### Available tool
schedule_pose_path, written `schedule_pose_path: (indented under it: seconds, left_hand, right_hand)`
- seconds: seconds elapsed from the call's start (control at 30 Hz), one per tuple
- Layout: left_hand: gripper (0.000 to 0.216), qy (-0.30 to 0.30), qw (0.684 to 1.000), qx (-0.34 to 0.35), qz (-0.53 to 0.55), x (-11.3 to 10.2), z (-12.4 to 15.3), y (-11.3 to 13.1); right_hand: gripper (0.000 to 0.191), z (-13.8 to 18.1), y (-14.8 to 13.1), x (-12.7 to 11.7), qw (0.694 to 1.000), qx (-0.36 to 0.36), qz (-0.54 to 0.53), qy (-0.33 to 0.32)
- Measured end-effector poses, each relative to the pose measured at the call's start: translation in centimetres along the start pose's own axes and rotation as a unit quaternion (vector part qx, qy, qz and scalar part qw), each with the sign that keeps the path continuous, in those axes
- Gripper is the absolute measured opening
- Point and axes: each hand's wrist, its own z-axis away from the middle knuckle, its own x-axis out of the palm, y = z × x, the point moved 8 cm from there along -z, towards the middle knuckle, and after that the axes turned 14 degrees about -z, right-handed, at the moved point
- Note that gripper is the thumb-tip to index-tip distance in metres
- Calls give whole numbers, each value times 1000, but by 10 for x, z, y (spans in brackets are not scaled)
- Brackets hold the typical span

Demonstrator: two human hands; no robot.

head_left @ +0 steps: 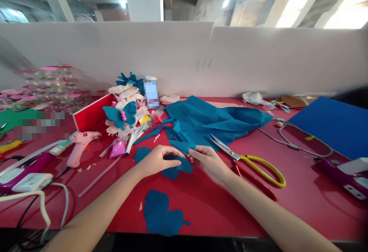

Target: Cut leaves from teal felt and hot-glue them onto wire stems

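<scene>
My left hand and my right hand meet over the red table, both pinching small blue felt cut-outs that lie between them. The left fingers curl over the top of the pieces, while the right thumb and fingers close on their right edge. A larger blue felt petal shape lies flat near the table's front edge, below my hands. A crumpled sheet of blue felt spreads just behind my hands. Yellow-handled scissors rest beside my right hand, blades towards the felt.
A pink glue gun, glue sticks and cables lie at the left. Finished blue and cream felt flowers stand by a red board. At the right are a blue sheet, a grey cable and a purple tool. A white partition runs along the back.
</scene>
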Motion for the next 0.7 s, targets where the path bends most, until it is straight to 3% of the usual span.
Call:
schedule_pose_path:
  seconds: [0.03,0.17,0.33,0.47,0.53,0.7]
  left_hand:
    - [19,18,1000,-1,-12,-4,0,0]
    - [19,67,997,-17,-29,-13,2,-4]
    - [15,87,995,-19,-44,-16,1,-7]
    - [8,212,964,30,-156,-33,7,2]
    - [8,245,948,71,-187,-36,10,10]
    - [7,217,956,114,-163,-31,7,19]
  right_hand:
    - [28,0,-2,0,1000,-6,-11,0]
    - [59,0,-8,-2,998,-34,-51,-5]
    - [26,-4,-4,-3,999,-30,-31,-27]
    - [28,-5,-1,-3,999,-20,-32,-28]
    - [27,-5,3,-5,998,0,-55,-15]
    - [23,-5,11,-2,991,53,-118,-30]
